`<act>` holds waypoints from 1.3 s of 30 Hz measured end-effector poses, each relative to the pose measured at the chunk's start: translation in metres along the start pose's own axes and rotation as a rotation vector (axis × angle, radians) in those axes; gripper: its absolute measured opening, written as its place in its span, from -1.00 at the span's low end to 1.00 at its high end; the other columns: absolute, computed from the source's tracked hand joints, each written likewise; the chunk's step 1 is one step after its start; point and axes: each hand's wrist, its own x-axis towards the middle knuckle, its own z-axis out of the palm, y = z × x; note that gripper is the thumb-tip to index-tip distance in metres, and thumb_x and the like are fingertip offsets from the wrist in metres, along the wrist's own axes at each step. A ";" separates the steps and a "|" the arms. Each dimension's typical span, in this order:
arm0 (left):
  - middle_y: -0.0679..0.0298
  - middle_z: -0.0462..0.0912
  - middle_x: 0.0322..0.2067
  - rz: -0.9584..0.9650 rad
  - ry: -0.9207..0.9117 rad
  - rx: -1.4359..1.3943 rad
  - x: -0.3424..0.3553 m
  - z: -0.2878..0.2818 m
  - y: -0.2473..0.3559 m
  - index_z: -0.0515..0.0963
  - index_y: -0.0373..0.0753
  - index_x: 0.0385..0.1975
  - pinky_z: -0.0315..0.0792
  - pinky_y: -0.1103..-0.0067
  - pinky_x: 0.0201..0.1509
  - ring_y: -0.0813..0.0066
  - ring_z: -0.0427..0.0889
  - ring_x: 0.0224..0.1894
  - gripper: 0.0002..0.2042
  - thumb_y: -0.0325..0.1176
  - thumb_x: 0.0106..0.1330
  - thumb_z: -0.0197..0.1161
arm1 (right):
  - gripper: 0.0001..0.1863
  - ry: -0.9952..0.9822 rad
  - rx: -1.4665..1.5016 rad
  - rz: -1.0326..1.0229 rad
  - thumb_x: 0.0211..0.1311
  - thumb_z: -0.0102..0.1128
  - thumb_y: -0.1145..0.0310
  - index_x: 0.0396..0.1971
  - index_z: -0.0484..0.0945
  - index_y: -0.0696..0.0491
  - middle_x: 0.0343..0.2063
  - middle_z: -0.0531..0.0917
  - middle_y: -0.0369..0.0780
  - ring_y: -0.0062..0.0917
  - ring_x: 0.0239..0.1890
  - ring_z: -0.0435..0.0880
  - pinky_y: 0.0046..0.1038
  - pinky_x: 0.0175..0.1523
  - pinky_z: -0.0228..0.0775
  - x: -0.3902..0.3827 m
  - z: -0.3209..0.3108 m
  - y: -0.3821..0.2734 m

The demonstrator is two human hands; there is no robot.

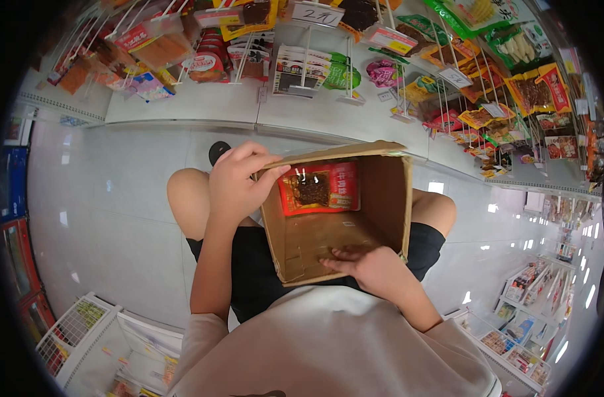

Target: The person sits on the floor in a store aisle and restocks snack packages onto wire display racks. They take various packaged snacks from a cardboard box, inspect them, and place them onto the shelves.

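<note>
We hold our left forearm [212, 271] nearly upright, our left hand [239, 182] bent inward and pinching, while our right hand [376, 270] lies lower, its fingers [343, 264] extended leftward.

L fingers [261, 160] gripping brn box [384, 198], R fingers [341, 266] inside, red pkt [320, 188] w/in

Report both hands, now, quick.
Left hand: closed on the cardboard box, at its far left corner.
Right hand: open, fingers inside the box, apart from the red packet.
</note>
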 end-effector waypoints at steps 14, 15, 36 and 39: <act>0.18 0.64 -0.09 -0.916 -0.428 -1.166 0.020 0.099 -0.190 0.50 -0.37 0.04 0.45 0.56 0.08 0.46 0.60 -0.08 -0.48 0.00 0.53 -0.18 | -0.48 0.153 -0.145 -0.076 0.19 0.06 0.33 0.20 0.48 -0.20 -0.02 0.70 -0.29 -0.45 -0.08 0.73 -0.54 -0.15 0.61 -0.033 -0.046 -0.046; 0.19 0.64 -0.10 -0.956 -0.415 -1.132 0.021 0.105 -0.201 0.50 -0.37 0.03 0.45 0.56 0.08 0.46 0.60 -0.08 -0.48 0.00 0.53 -0.18 | -0.49 0.144 -0.142 -0.073 0.20 0.06 0.34 0.20 0.48 -0.20 -0.02 0.70 -0.29 -0.43 -0.07 0.73 -0.51 -0.11 0.62 -0.035 -0.052 -0.049; 0.27 0.63 -0.22 -0.163 -0.531 -1.173 0.023 0.107 -0.025 0.54 -0.37 -0.07 0.43 0.62 -0.09 0.55 0.57 -0.19 -0.54 -0.05 0.51 -0.11 | -0.42 0.227 -0.066 0.007 0.04 0.16 0.33 0.18 0.50 -0.12 -0.06 0.69 -0.28 -0.55 -0.24 0.75 -0.57 -0.17 0.63 -0.112 -0.099 -0.074; 0.28 0.63 -0.24 -0.033 -0.449 -1.176 0.045 0.120 -0.011 0.54 -0.37 -0.08 0.43 0.63 -0.11 0.57 0.57 -0.21 -0.55 -0.06 0.51 -0.10 | -0.47 0.252 0.050 -0.019 0.07 0.21 0.30 0.14 0.55 -0.11 -0.08 0.71 -0.26 -0.52 -0.27 0.75 -0.55 -0.22 0.63 -0.112 -0.092 -0.058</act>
